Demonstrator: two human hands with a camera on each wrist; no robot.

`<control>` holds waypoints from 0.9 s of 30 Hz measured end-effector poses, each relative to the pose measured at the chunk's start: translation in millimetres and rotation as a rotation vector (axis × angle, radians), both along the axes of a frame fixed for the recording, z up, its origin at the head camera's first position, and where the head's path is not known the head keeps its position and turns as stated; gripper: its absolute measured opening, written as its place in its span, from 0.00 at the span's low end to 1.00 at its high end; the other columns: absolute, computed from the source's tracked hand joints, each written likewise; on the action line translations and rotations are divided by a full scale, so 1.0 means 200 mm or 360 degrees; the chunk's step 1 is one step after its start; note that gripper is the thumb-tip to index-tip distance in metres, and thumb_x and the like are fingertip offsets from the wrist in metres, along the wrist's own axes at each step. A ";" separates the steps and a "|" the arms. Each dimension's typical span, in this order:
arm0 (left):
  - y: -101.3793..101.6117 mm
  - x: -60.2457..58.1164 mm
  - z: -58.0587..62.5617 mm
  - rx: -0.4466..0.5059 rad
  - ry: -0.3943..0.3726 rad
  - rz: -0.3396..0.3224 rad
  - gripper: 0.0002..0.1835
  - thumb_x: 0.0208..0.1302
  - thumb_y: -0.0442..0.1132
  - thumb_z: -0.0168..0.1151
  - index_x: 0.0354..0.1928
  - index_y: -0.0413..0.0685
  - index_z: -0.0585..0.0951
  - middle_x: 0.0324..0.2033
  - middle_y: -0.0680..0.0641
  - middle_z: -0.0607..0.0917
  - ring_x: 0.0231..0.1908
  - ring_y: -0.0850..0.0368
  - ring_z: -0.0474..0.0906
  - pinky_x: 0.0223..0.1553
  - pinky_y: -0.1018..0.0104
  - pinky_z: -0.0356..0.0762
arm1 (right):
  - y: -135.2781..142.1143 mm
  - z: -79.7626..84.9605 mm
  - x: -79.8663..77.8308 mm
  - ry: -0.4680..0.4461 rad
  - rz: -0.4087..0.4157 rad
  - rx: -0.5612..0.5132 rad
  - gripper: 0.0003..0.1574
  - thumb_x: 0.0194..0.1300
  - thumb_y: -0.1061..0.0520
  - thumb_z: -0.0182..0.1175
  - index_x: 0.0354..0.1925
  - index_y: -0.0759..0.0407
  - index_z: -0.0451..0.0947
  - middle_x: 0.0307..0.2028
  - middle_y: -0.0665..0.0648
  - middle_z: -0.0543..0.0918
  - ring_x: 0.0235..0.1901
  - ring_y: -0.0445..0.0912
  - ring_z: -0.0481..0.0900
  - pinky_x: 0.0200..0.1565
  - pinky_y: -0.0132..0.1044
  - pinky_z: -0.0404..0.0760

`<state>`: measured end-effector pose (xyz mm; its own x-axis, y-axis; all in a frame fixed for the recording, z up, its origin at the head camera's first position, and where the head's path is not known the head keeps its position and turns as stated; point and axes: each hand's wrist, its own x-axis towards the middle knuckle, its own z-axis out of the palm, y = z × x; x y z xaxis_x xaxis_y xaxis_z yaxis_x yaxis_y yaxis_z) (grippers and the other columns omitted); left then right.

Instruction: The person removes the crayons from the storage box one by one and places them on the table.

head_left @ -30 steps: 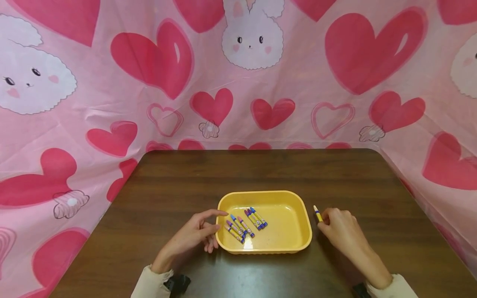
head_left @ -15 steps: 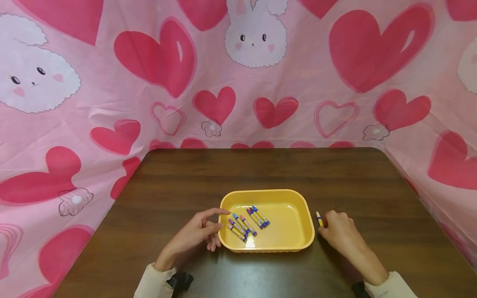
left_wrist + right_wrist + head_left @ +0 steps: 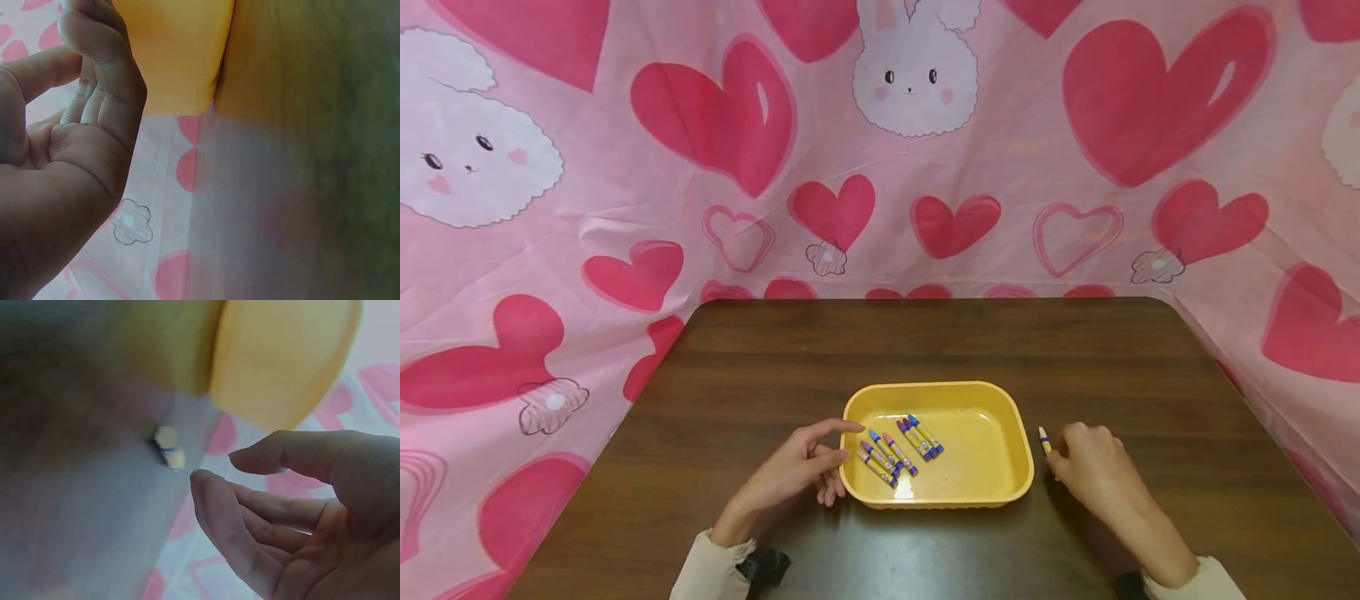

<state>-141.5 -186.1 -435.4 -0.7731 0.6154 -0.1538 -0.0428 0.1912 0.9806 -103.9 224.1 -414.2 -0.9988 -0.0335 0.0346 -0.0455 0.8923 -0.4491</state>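
Observation:
A yellow tray (image 3: 992, 467) stands on the brown table with several crayons inside. Pink, purple and blue-tipped crayons (image 3: 877, 469) lie slanted at its left, and another small group (image 3: 920, 439) lies closer to the middle. My left hand (image 3: 801, 467) rests at the tray's left rim, index finger and thumb reaching over the edge, the other fingers loosely bent outside. To the right of the tray, a pale-tipped crayon (image 3: 169, 448) lies on the table. Beside it is my right hand (image 3: 1090, 467), with a gap between thumb and index finger and nothing between them.
The dark wooden table (image 3: 760, 358) reaches back to a pink cloth (image 3: 880, 167) printed with hearts and rabbits. Cream sleeves (image 3: 711, 567) cover the forearms, with a dark strap (image 3: 767, 568) at the left wrist.
My right hand has let go of the pale-tipped crayon, which now lies on the table, and drawn slightly right. The left hand stays at the tray. The head view has shifted slightly.

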 end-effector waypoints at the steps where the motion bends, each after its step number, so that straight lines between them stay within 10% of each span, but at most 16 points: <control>1: 0.00 0.00 0.00 0.0002 0.0000 0.0000 0.23 0.75 0.33 0.54 0.68 0.39 0.68 0.26 0.35 0.86 0.19 0.56 0.81 0.23 0.67 0.81 | 0.00 0.01 0.00 0.0032 0.0003 0.0017 0.10 0.58 0.63 0.63 0.21 0.58 0.76 0.18 0.50 0.73 0.17 0.45 0.69 0.20 0.38 0.68; 27: 0.00 0.01 -0.01 0.0057 -0.0040 0.0010 0.24 0.75 0.33 0.53 0.70 0.39 0.66 0.25 0.39 0.86 0.18 0.57 0.80 0.22 0.67 0.81 | -0.27 0.22 -0.03 0.0511 0.0108 0.0093 0.03 0.54 0.65 0.65 0.30 0.63 0.82 0.22 0.55 0.78 0.19 0.49 0.73 0.21 0.45 0.76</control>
<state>-140.3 -185.6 -436.6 -0.7732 0.6159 -0.1512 -0.0689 0.1554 0.9854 -109.2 170.1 -369.5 -0.9328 -0.1105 0.3431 -0.2362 0.9064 -0.3502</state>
